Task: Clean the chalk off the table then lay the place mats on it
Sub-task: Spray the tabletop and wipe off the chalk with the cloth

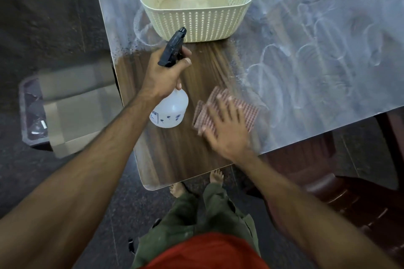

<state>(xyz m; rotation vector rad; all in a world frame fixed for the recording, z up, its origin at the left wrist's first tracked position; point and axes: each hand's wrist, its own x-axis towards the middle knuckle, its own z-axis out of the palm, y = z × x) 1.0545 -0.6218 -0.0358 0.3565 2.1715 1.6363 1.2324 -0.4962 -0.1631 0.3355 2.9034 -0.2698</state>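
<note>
The wooden table (179,155) shows dark, wiped wood near me, while white chalk scribbles (317,61) cover its right and far parts. My left hand (164,72) grips the neck of a white spray bottle (172,111) with a black trigger head, held just above the table. My right hand (225,129) presses flat, fingers spread, on a folded red-and-white checked cloth (249,109) at the border between wiped wood and chalk. The cloth and hand are motion-blurred. No place mats are in sight.
A cream perforated plastic basket (196,17) stands at the table's far side, looking empty. A cardboard box (76,105) and a dark bin (32,116) sit on the floor to the left. A dark red chair (349,203) stands at the right.
</note>
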